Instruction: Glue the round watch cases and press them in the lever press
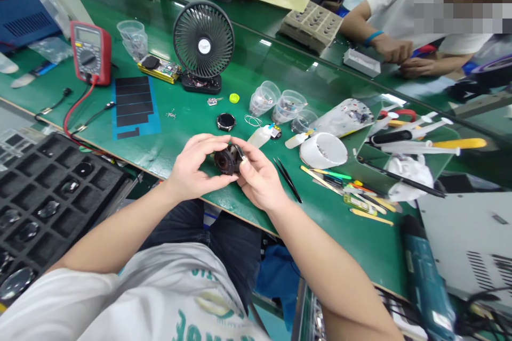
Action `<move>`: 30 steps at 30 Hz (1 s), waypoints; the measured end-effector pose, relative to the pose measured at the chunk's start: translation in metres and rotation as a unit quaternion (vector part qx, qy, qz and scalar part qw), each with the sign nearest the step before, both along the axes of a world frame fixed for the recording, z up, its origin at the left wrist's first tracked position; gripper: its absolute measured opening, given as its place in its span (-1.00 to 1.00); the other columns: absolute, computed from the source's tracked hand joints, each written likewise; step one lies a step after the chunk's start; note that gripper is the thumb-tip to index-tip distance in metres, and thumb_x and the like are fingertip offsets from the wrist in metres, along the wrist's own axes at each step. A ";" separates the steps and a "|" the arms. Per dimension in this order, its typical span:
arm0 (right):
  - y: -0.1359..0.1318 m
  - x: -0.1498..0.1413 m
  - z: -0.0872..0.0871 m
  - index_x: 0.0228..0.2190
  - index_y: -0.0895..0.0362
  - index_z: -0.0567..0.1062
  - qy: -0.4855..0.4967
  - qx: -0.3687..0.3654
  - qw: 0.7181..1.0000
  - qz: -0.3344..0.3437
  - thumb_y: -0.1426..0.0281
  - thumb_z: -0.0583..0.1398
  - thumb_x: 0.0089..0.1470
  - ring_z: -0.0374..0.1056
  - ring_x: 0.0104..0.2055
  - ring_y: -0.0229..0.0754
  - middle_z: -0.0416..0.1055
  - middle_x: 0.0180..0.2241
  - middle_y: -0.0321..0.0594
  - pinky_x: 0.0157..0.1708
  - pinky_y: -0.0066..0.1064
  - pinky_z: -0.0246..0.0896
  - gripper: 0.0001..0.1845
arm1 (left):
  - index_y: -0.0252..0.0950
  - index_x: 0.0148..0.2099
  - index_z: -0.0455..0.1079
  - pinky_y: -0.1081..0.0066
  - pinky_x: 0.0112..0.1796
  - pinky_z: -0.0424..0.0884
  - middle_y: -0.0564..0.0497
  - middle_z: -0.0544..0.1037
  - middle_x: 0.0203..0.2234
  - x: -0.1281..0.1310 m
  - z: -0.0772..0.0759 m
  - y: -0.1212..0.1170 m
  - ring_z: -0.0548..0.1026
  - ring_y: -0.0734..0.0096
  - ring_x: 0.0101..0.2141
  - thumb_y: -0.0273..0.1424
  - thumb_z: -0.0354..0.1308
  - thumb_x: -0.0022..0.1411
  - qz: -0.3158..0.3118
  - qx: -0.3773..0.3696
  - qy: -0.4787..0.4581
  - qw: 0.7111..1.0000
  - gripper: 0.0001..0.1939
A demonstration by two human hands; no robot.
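Observation:
A round black watch case (227, 160) is held between both hands above the bench's front edge, its dark round side tilted toward me. My left hand (199, 166) curves around it, thumb below and fingers above, gripping its left side. My right hand (260, 175) pinches its right side, the thumb near a small pale tip. The fingers hide part of the case. Just beyond lies another round watch (226, 122) with a dark face. Black tweezers (288, 181) rest to the right of my right hand, and a small white dropper bottle (261, 136) lies behind it.
A black fan (204, 45) and a red multimeter (90, 54) stand behind. Plastic cups (288, 107), a white tub (323, 150) and scattered tools (356, 192) lie right, beside a teal heat gun (426, 277). A foam tray (52, 208) is left; a co-worker's hands (404, 56) are opposite.

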State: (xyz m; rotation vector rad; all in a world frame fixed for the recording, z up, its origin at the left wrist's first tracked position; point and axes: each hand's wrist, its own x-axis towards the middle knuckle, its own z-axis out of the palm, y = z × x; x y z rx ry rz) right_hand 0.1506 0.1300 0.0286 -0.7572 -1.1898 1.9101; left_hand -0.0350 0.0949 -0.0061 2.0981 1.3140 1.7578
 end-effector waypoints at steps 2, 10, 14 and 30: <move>0.001 0.002 0.001 0.14 -0.10 0.57 0.001 0.002 1.000 0.003 -0.01 0.49 0.11 0.51 0.17 -0.03 0.56 0.15 -0.18 0.14 -0.18 0.52 -0.37 | -0.19 0.21 0.46 0.00 0.13 0.55 -0.18 0.68 0.09 0.000 -0.001 0.001 0.61 0.07 0.07 -0.13 0.55 0.18 -0.003 -0.007 -0.005 1.000 -0.37; 0.002 0.004 0.006 0.20 -0.17 0.51 0.021 -0.016 1.000 0.003 0.00 0.45 0.17 0.58 0.02 -0.09 0.59 0.04 -0.24 -0.03 -0.20 0.59 -0.38 | -0.15 0.29 0.45 0.05 0.24 0.50 -0.21 0.62 0.16 -0.005 -0.009 0.000 0.57 0.06 0.19 -0.24 0.56 0.21 -0.114 -0.069 -0.124 0.983 -0.34; 0.002 0.005 0.008 0.14 -0.18 0.55 0.040 -0.016 0.999 0.014 0.01 0.45 0.18 0.59 -0.07 -0.17 0.59 -0.01 -0.30 0.05 -0.21 0.58 -0.46 | -0.13 0.28 0.46 0.16 0.20 0.53 -0.17 0.60 0.13 -0.007 -0.012 0.002 0.58 0.10 0.17 -0.22 0.57 0.20 -0.153 -0.086 -0.179 0.968 -0.35; 0.000 0.007 0.003 0.18 -0.08 0.55 -0.006 0.101 0.994 0.036 -0.02 0.38 0.26 0.54 0.02 -0.12 0.52 0.12 -0.18 0.13 -0.18 0.54 -0.45 | -0.12 0.30 0.41 0.21 0.06 0.52 -0.11 0.53 0.01 -0.006 -0.009 0.001 0.53 0.19 0.02 -0.20 0.54 0.20 -0.133 -0.054 -0.106 0.984 -0.31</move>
